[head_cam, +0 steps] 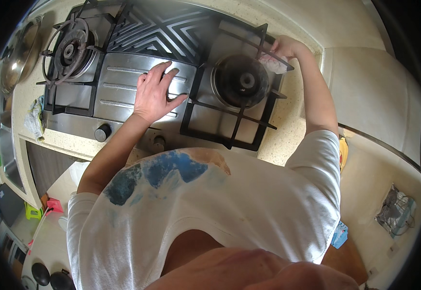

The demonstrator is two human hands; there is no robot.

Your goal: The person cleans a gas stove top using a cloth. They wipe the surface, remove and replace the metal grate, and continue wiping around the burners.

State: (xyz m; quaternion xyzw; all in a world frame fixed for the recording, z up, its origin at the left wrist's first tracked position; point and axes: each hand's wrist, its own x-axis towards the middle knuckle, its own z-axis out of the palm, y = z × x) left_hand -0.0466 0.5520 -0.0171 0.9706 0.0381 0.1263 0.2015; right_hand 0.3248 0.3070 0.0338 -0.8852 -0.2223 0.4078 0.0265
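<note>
My right hand [288, 47] grips a crumpled white and pink cloth [277, 66] at the far right corner of the gas hob. A prong of the right black pan support [240, 119] crosses in front of that cloth. Left of it sits a dark round burner [228, 81]. My left hand [156, 90] rests, fingers spread and holding nothing, on the ribbed stainless steel panel [120, 72] between the burners. Behind the panel lies a black grille with a chevron pattern [159, 27].
At the left is another burner [69, 50] with a ring-shaped wok stand. A metal wok [22, 54] and a bunched cloth [35, 117] lie farther left on the speckled counter [286, 119]. Control knobs [103, 133] line the hob's front. A pale wall cabinet [370, 83] stands right.
</note>
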